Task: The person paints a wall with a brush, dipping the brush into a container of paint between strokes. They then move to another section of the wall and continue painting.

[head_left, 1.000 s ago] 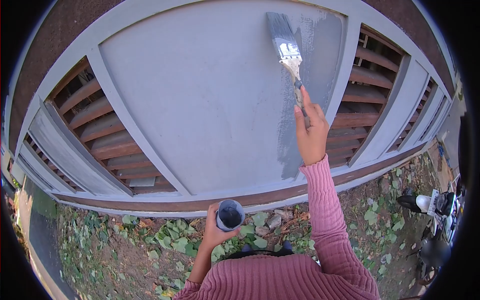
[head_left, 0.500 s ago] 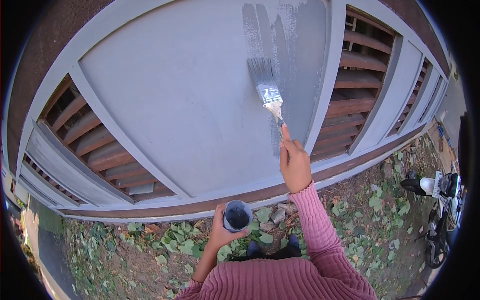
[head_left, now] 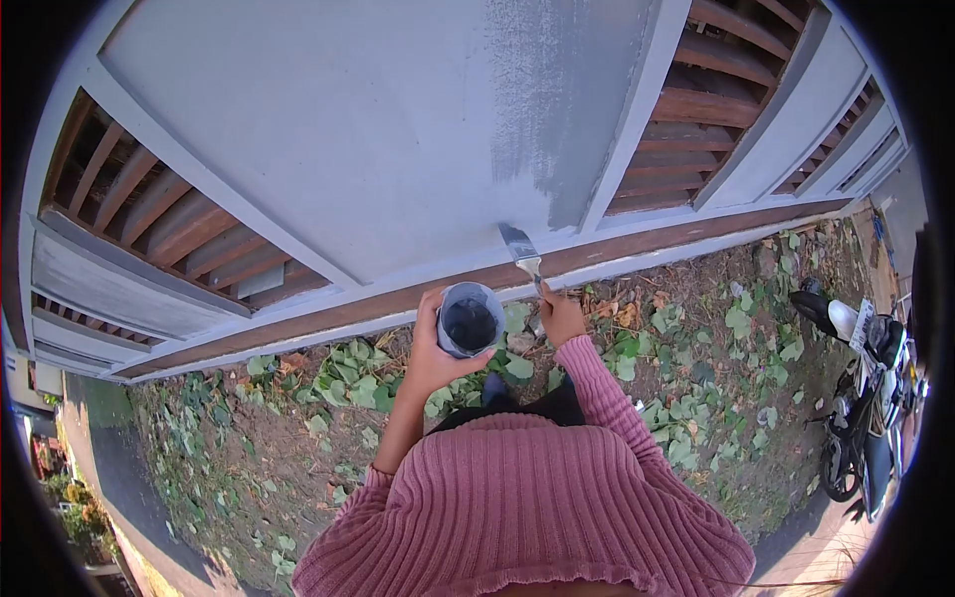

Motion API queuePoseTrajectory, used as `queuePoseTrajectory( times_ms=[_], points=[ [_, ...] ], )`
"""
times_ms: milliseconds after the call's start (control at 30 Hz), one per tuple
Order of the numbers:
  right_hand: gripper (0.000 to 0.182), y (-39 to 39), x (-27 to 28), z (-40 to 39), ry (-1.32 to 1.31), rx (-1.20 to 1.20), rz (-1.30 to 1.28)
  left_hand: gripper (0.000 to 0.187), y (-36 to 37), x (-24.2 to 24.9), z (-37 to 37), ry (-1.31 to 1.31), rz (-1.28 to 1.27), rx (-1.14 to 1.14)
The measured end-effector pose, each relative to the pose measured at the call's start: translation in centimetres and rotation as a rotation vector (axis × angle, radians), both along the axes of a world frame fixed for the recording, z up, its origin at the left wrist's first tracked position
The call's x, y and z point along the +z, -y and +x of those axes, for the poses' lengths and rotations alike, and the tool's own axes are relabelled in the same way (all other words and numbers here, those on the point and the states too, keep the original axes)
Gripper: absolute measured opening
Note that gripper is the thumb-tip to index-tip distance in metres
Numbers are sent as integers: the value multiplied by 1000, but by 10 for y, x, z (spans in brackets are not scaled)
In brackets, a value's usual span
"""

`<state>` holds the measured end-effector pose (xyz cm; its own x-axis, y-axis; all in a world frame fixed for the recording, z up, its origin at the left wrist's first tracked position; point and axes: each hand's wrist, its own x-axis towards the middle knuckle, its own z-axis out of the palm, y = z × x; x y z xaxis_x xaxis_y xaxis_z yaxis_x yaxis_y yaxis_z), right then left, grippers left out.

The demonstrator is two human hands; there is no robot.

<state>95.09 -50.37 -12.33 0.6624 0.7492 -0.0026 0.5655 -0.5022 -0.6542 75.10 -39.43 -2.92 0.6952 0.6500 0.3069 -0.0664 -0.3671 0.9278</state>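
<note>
My right hand (head_left: 564,318) grips the handle of a flat paintbrush (head_left: 520,249), whose grey-coated bristles point up and overlap the lower edge of the wall panel (head_left: 328,129). A darker grey streaked patch of paint (head_left: 567,109) covers the panel's right part, with ragged brush marks along its left side. Around a grey paint cup (head_left: 471,319), my left hand (head_left: 434,343) is wrapped, holding it upright in front of my body. Dark paint lies inside the cup. The brush head is just up and to the right of the cup's rim.
Brown slatted louvres (head_left: 179,214) flank the panel on the left, and more louvres (head_left: 711,99) on the right. Below the wall, green leafy plants (head_left: 358,373) and dry leaves cover the soil. A motorcycle (head_left: 865,388) stands at the far right.
My right hand has brought the brush down from the upper panel to its bottom edge, nearer the cup. The view has tilted downward, and the cup appears higher in it.
</note>
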Motion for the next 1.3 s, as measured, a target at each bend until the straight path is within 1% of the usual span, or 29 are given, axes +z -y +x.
queuePoseTrajectory(
  times_ms=[67,133,167,200,267,300,367,433,500,567,600,667,800,867,933,967,1033,1300],
  points=[
    [36,12,-20,-3,-54,-2,-33,80,0,0,-3,30,-70,1],
    [37,16,-30,-2,-83,-30,-98,81,0,-6,-9,19,-67,48],
    [37,12,-34,2,-18,-21,-29,81,0,-8,-11,24,-83,58],
    [37,7,-25,7,-19,-18,-34,82,-1,-9,-12,29,-98,69],
    [36,-6,2,16,-75,-78,47,82,0,-9,-15,17,-86,83],
    [36,-11,3,22,-79,-75,43,82,1,-7,-16,20,-95,92],
    [35,-19,2,35,80,-50,323,82,1,-5,-17,25,-107,104],
    [35,-20,19,39,66,-42,320,80,-2,-3,-19,16,-42,107],
    [35,-19,27,38,46,-36,312,79,-3,-1,-21,21,-61,118],
    [35,-20,30,38,122,-25,547,79,-4,-1,-22,29,-74,124],
    [35,-20,37,37,123,-25,548,78,-5,-2,-22,38,-79,126],
    [36,-17,55,33,21,-75,441,78,-6,-1,-22,46,-83,125],
    [37,-15,78,29,7,-96,483,78,-8,2,-18,39,-83,107],
    [37,-14,99,26,-95,-131,464,79,-13,-6,-17,44,-73,103],
    [37,-15,109,26,-65,-132,495,108,-19,-13,-18,-30,100,72],
    [37,-17,114,26,-38,-135,527,108,-19,-16,-17,-26,104,72],
    [36,-17,131,25,-61,-138,544,83,-14,-8,-12,47,-11,113],
    [36,-30,179,28,-94,-126,702,83,-15,-9,-14,40,-64,111]
  ],
)
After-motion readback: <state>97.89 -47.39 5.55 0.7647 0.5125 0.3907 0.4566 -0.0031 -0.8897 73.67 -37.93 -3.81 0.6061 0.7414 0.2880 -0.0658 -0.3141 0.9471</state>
